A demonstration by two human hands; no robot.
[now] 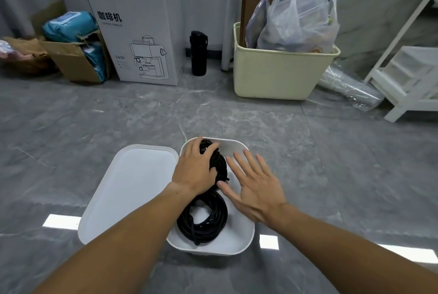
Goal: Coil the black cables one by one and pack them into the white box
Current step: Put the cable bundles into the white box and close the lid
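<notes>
A white box [239,241] stands on the grey floor in front of me. One coiled black cable [203,220] lies flat in its near half. A second black cable coil [219,163] sits in the far half, and my left hand [195,168] grips it from above, fingers curled round the bundle. My right hand [253,182] hovers over the right side of the box with fingers spread and straight, holding nothing.
The box's white lid [128,189] lies on the floor to its left, touching it. Farther back stand a coffee maker carton [139,28], a black bottle [198,53], a cream bin [282,75] with bags, a brown cardboard box [75,61] and a white rack [407,80].
</notes>
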